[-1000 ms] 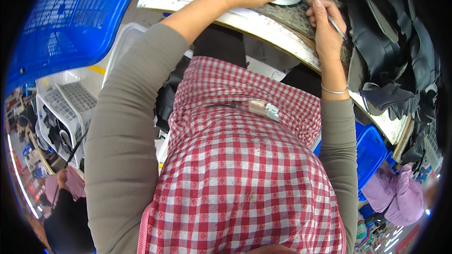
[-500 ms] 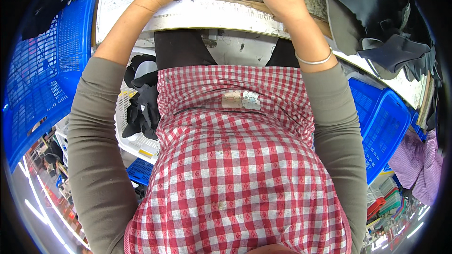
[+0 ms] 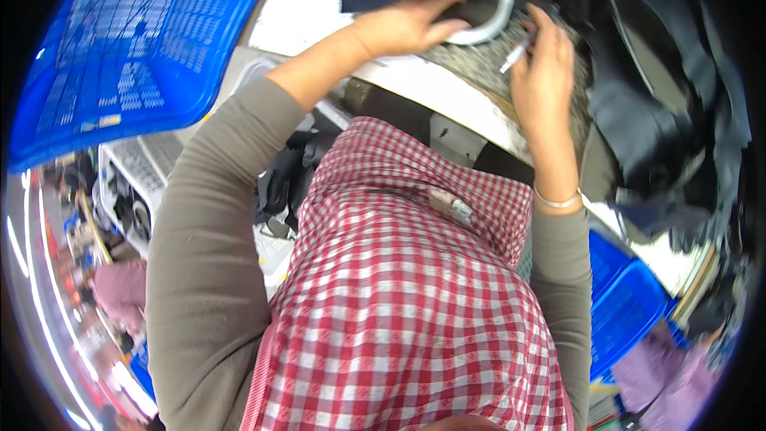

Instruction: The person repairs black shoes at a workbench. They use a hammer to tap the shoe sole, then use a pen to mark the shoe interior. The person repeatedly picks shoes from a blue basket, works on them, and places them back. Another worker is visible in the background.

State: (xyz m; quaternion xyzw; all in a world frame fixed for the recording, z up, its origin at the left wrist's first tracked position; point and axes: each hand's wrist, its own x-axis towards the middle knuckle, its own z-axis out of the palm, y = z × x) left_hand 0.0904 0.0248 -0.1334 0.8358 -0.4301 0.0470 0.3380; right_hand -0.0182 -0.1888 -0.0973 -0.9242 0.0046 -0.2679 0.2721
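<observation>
Left hand (image 3: 403, 25): fingers flat on the white curved template (image 3: 488, 25), pressing it.
Right hand (image 3: 546, 72): closed around a silver pen (image 3: 515, 54).
Template: near the table (image 3: 447, 88) edge, under the left fingertips, just left of the pen tip.

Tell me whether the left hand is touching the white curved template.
Touching. The head view shows the left hand with its fingertips pressed flat on the white curved template, no gap between them.
</observation>
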